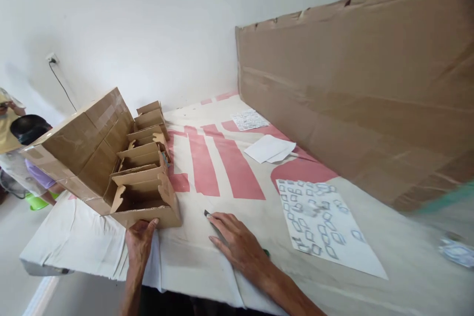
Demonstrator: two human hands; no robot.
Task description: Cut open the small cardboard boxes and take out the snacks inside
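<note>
My left hand (139, 241) grips the near side of an open cardboard box (172, 202), its thumb against the outer wall and its other fingers mostly hidden. This box stands at the front of a row of similar open cardboard boxes (150, 118). My right hand (237, 242) rests low over the cloth-covered table, to the right of the box. Beneath its fingers is a slim grey object with a dark tip (206, 213), largely covered, so its kind is unclear. A small green bit (265, 253) shows beside that hand.
A large taped carton (89, 143) stands behind the box row. On the table (192, 252) lie a sheet with drawn shapes (322, 222), folded white papers (268, 149) and another marked sheet (250, 119). A tall cardboard panel (351, 84) borders the right. People (31, 131) are at far left.
</note>
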